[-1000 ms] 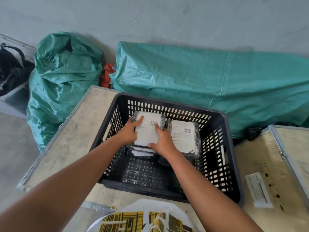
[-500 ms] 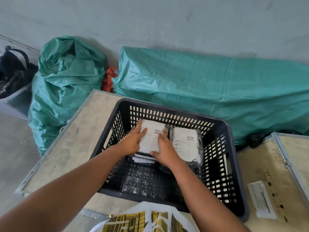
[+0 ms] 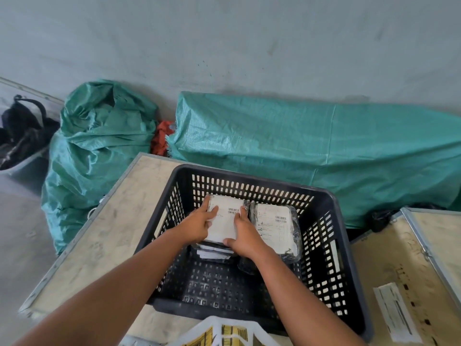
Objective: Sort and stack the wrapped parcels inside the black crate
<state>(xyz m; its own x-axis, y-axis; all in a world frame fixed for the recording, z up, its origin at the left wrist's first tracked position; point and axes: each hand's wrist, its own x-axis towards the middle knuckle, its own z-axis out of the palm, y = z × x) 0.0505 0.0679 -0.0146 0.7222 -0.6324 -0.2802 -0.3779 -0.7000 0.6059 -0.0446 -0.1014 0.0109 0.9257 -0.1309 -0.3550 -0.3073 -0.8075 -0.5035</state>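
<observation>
A black slotted crate (image 3: 331,211) sits on a pale wooden case. At its far side stand two stacks of parcels wrapped in dark plastic with white labels. My left hand (image 3: 199,224) and my right hand (image 3: 245,237) both grip the top parcel (image 3: 225,222) of the left stack, one on each side edge, thumbs on its label. More parcels (image 3: 214,250) lie under it, partly hidden by my hands. The right stack (image 3: 274,227) stands beside it, touching, its labelled top facing up. The near half of the crate floor is bare.
The wooden case top (image 3: 109,228) extends left of the crate. A second wooden case (image 3: 409,268) with a white label lies at the right. Green tarp bundles (image 3: 311,148) and a green sack (image 3: 97,148) line the wall behind. A yellow-patterned bag (image 3: 224,333) is at the bottom edge.
Both hands have pressed the top parcel down onto the left stack, their grip staying on it. The camera view has tilted down slightly.
</observation>
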